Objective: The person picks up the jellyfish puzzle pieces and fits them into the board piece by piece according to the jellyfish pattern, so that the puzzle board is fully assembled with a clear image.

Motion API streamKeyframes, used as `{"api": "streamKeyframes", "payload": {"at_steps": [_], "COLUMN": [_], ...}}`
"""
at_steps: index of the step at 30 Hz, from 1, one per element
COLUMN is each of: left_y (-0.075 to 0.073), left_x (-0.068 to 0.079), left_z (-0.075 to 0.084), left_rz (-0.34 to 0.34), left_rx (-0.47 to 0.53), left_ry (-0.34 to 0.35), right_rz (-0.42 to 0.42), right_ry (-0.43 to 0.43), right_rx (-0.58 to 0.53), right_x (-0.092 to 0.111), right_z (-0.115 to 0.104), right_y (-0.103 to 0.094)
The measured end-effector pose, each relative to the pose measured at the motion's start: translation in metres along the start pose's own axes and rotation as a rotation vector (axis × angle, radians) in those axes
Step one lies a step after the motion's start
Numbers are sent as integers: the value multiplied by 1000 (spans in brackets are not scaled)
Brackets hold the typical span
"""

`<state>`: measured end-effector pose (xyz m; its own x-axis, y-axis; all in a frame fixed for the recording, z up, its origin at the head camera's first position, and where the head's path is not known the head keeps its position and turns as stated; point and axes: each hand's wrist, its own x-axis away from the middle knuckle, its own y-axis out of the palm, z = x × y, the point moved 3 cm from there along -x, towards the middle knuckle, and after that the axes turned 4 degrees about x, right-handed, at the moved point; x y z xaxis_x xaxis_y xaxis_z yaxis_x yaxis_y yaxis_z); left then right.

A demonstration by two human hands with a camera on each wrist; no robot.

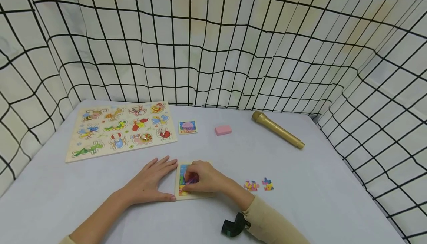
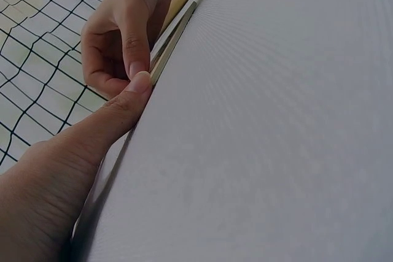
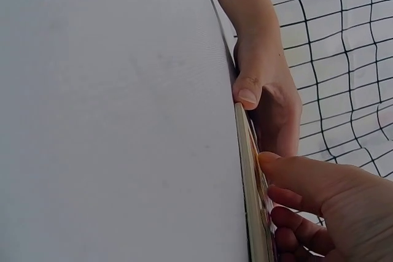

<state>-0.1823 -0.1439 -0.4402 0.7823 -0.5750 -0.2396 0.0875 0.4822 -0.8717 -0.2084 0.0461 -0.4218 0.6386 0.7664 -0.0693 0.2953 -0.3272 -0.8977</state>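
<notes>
A small wooden jigsaw puzzle board [image 1: 178, 189] with a pale frame and a blue, green and yellow picture lies on the table. My left hand [image 1: 154, 182] rests flat at its left side, fingers spread, with the thumb tip at the near left corner. In the left wrist view, the left thumb [image 2: 120, 105] lies against the board's edge. Over the picture, my right hand [image 1: 205, 177] curls its thumb and fingers round a purplish puzzle piece [image 1: 191, 180], largely hidden by the fingers. The right thumb [image 3: 295, 170] touches down at the board's surface in the right wrist view.
Two loose groups of jigsaw pieces [image 1: 251, 185] lie right of the right forearm. Behind the hands are a large insect peg board [image 1: 125, 149], a jellyfish picture card [image 1: 188, 127], a pink block [image 1: 223, 130] and a gold microphone [image 1: 278, 129]. Black netting [image 1: 207, 51] encloses the table.
</notes>
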Motion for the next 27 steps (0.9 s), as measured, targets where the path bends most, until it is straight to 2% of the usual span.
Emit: {"api": "streamKeyframes", "payload": {"at_steps": [6, 12, 16, 21, 27], "left_y": [2, 2, 2, 2, 2], "left_x": [0, -1, -1, -1, -1], "left_z": [0, -1, 0, 0, 0], "left_rz": [16, -29, -24, 0, -10], "left_rx": [-26, -11, -10, -18, -16], "left_ry": [26, -25, -29, -12, -19], "right_rz": [16, 44, 73, 102, 109], "right_ry": [7, 25, 38, 71, 136], "right_rx": [-27, -8, -3, -35, -52], "right_x": [9, 22, 31, 45, 61], "right_z": [8, 17, 25, 35, 46], "right_y": [-2, -13, -20, -27, -36]}}
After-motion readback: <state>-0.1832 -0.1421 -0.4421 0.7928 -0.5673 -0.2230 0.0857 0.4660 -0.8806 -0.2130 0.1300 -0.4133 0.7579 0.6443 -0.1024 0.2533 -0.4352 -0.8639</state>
